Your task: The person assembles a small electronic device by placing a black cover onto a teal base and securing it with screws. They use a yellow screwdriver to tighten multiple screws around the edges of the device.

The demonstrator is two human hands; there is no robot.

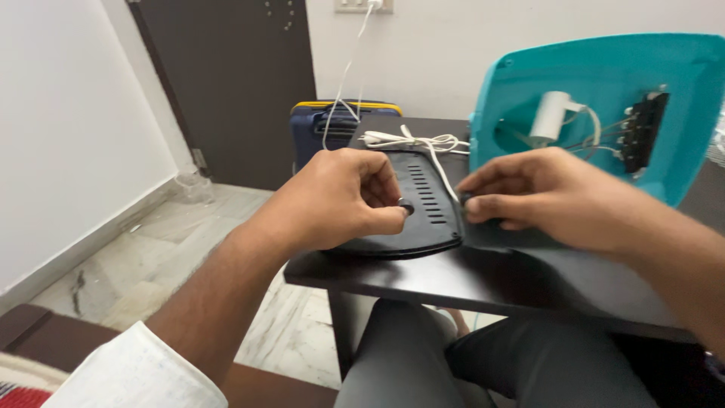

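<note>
My left hand (343,198) pinches a small dark round part (406,205) between thumb and forefinger, just above a black slotted plastic cover (423,219) lying flat on a dark table (468,283). My right hand (540,198) rests on the cover's right edge, its fingertips closed on the edge or on something small there that I cannot make out. Behind my right hand stands a teal appliance housing (604,83), open toward me, with a white cylinder (550,115), wires and a black terminal block (642,130) inside.
A white cord (411,141) lies bundled on the table and runs up to a wall socket (364,4). A blue and yellow case (332,125) stands on the floor behind the table. A dark door (234,83) is at the back left. My legs are under the table.
</note>
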